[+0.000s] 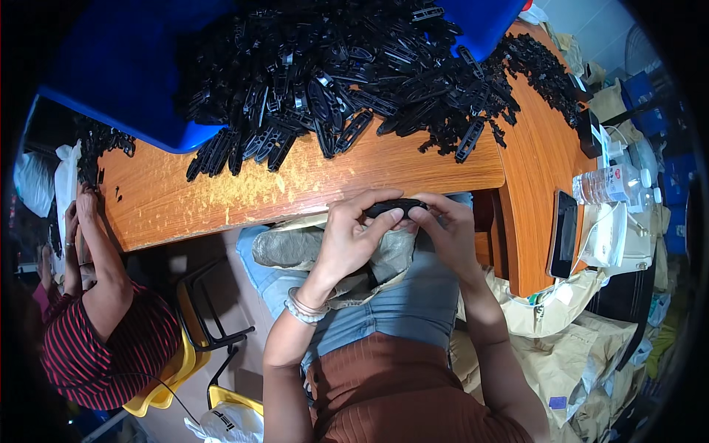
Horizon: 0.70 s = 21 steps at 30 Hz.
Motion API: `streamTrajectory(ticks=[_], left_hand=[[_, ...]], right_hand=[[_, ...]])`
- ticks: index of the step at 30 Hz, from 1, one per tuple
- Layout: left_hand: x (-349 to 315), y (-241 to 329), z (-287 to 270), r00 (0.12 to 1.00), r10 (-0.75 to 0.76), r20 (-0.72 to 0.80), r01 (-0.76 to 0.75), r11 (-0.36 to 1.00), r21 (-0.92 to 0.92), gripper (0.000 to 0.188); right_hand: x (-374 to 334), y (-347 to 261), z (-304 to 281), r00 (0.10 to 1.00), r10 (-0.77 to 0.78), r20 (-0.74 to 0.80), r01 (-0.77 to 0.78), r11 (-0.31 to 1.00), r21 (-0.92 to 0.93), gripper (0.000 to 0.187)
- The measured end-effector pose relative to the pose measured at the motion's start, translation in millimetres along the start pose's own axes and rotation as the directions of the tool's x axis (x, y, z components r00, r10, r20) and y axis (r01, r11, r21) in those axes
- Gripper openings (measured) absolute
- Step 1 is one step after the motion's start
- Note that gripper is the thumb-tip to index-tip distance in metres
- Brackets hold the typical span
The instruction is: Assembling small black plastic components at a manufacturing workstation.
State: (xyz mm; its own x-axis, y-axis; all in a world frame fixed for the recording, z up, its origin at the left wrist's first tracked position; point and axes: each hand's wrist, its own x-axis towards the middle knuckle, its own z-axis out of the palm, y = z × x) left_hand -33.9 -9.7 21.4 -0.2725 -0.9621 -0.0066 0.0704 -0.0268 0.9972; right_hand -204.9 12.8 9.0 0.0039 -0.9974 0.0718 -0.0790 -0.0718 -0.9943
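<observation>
A small, long black plastic part [396, 207] is held level between my two hands, just off the desk's front edge and above my lap. My left hand [356, 230] pinches its left end between thumb and fingers. At its right end, my right hand [449, 223] grips it with thumb and fingertips. The fingers cover much of the part, so its details are hidden. Beyond my hands, a large heap of similar black plastic parts [325, 96] spreads over the wooden desk [310, 188]. On my lap lies an open bag with a grey lining [292, 247].
Blue bins [140, 96] stand behind the heap. Smaller black pieces [543, 74] lie at the far right. A phone [563, 235] and clear bottle [607, 184] are on the right side. At left, a co-worker in a striped top [111, 351] sits on a yellow chair [164, 380].
</observation>
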Motion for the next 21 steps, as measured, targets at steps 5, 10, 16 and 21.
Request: streamTrajectory(ticks=[5,10,16,21], left_hand=[[27.2,4.6,-15.4,0.934,0.352,0.067,-0.333,0.784,0.524,0.020],[73.0,-2.7,-15.2,0.851,0.525,0.016,-0.194,0.285,0.939,0.027],[79.5,-1.5,-14.9,0.918,0.392,0.067,-0.109,0.086,0.990,0.030],[57.6,-1.1,-14.4,0.889,0.450,-0.082,-0.218,0.575,0.789,0.033]], right_hand=[[0.7,0.6,-6.2,0.976,0.041,0.215,-0.020,0.995,-0.099,0.022],[43.9,8.0,-17.0,0.825,-0.559,0.086,0.442,0.543,-0.714,0.017],[78.2,10.9,-23.2,0.839,-0.527,0.134,0.352,0.340,-0.872,0.014],[69.6,18.0,-20.4,0.752,-0.642,0.149,0.466,0.359,-0.808,0.012]])
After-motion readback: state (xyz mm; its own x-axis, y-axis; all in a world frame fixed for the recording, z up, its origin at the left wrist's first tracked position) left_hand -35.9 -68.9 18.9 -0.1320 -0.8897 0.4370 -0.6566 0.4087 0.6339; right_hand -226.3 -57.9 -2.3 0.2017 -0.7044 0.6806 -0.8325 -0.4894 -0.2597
